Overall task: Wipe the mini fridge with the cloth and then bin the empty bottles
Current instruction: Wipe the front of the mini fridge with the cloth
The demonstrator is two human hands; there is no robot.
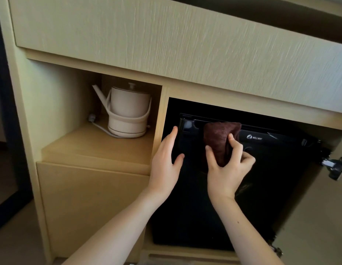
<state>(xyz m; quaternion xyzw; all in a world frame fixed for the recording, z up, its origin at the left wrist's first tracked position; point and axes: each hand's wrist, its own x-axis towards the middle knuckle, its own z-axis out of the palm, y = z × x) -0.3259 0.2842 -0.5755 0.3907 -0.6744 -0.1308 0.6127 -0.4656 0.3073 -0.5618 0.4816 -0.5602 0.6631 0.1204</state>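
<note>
The right hand [226, 169], its fingers clamped on the bunched cloth [219, 139], presses it to the mini fridge [271, 169] door's upper edge, while the left hand [166, 159], fingers apart, braces the door's left edge.

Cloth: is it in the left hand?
No, the right hand grips the cloth; the left hand rests on the fridge edge.

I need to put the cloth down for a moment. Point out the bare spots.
The shelf left of and in front of the kettle is bare. Its back is crowded by the kettle and cord. The mini fridge fills its niche.
</note>
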